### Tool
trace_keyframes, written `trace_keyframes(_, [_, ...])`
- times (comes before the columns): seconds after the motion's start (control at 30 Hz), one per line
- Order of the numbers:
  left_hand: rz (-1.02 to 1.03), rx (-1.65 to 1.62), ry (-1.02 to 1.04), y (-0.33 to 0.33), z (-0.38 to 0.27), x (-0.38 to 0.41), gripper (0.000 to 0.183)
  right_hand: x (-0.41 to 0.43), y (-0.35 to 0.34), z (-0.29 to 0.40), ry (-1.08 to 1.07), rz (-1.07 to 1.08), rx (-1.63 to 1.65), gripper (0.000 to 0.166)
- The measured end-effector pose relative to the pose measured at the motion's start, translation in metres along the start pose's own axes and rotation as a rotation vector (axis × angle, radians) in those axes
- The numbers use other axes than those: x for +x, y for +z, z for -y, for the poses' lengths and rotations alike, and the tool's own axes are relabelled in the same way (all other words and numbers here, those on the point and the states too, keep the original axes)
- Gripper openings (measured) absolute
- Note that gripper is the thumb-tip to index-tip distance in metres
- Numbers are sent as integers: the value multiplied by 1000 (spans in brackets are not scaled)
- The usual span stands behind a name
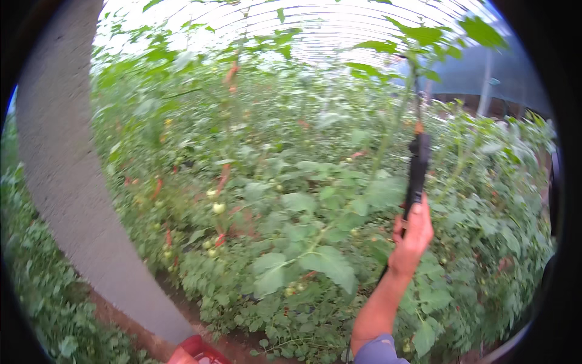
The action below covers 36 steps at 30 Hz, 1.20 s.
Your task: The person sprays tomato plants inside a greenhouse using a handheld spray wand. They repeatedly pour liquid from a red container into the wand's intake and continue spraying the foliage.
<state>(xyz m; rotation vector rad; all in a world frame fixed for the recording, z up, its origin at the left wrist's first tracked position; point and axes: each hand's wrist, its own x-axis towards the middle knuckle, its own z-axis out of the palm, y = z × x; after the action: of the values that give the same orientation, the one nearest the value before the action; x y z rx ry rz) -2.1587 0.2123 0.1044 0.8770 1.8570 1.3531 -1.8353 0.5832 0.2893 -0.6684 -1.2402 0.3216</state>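
My right hand [413, 232] is raised among tall tomato plants [327, 264]. Its fingers close around the black handle of a wand-like tool [417, 168]. A thin rod rises from the handle past an orange collar, up along the leafy top of a tomato stem [411, 73]; whether the rod touches the stem I cannot tell. A dark cord [383, 275] runs down from the grip beside my forearm. At the bottom edge, a small part of what looks like my left hand [182, 356] shows against a red plastic object [200, 346], mostly cut off by the frame.
A thick concrete post [86, 182] stands close on the left. Green tomatoes [218, 208] and red ties [223, 177] show among the dense leaves. Bare soil [191, 309] lies by the post's foot. Overhead arches a hooped greenhouse roof [327, 27], with blue sheeting [514, 77] at right.
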Motion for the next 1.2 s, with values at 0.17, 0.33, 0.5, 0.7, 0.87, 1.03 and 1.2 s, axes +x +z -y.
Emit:
trace_keyframes(0.17, [-58,-89,45,4,4,-1,13,-29,2,4,83,-23,160,56])
trace_keyframes(0.33, [-116,-108,-19,-2,5,-10,16,-74,13,4,150,127,434,60])
trace_keyframes(0.5, [-175,-158,-9,-16,29,-19,17,-119,19,-7,374,473,846,78])
trace_keyframes(0.7, [-252,-83,-27,-44,30,-24,10,-148,59,-3,579,622,887,89])
trace_keyframes(0.87, [-273,-110,-23,-69,23,-24,7,-135,109,-2,478,599,990,83])
trace_keyframes(1.03, [-319,-119,5,-85,23,-25,6,-145,133,19,476,613,1054,87])
trace_keyframes(1.2, [-358,-66,-115,-102,35,-50,11,-177,141,29,480,682,1349,91])
